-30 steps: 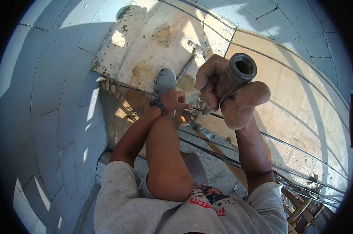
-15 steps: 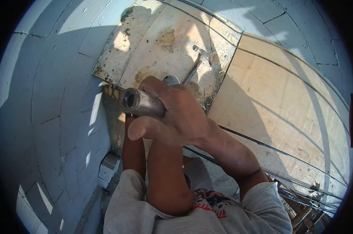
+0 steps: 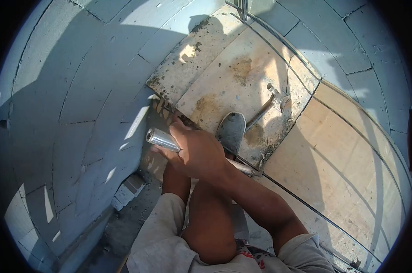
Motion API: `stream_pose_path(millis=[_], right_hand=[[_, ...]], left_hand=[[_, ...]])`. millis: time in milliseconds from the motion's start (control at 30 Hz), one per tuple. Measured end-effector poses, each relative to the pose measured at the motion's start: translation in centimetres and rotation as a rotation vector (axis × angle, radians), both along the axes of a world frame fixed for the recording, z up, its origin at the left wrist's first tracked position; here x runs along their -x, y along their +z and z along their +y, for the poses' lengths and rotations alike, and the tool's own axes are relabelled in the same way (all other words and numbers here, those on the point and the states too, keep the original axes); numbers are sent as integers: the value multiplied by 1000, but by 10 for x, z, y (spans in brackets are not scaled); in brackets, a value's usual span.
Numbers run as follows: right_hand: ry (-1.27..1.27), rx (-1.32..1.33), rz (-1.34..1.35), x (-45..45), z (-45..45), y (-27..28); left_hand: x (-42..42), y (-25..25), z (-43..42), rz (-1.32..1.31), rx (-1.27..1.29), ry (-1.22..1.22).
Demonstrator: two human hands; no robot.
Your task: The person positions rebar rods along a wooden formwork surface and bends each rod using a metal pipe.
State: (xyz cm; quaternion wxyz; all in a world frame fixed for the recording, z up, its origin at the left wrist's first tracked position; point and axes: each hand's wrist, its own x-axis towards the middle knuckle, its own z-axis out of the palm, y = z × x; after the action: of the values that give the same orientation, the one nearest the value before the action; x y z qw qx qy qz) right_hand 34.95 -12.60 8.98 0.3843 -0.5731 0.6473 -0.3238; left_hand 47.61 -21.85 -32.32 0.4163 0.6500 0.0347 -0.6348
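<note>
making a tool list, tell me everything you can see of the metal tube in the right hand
The metal tube is round and silvery, with a hollow, open end facing left towards the pale block wall. The right hand wraps around it, hiding its middle. In the picture it slants down to the right; what looks like its other part reappears past the hand, near the tan board.
</note>
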Motion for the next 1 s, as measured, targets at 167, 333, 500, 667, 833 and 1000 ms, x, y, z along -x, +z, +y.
stream_pose_path(millis=[167,333,500,667,833,1000], right_hand=[[-7,207,-1,-18,12,-2],[-46,-1,-54,0,12,5],[33,7,43,-4,28,-3],[25,-5,133,9,34,-23],[-83,-77,135,53,36,-45],[-71,6,202,68,23,-61]], left_hand=[[2,13,-28,-98,-50,72],[-7,41,-25,-250,-103,-62],[16,101,-25,-163,45,-39],[51,141,-41,-175,168,-1],[83,153,-35,-233,175,-165],[123,147,-64,-155,197,-244]])
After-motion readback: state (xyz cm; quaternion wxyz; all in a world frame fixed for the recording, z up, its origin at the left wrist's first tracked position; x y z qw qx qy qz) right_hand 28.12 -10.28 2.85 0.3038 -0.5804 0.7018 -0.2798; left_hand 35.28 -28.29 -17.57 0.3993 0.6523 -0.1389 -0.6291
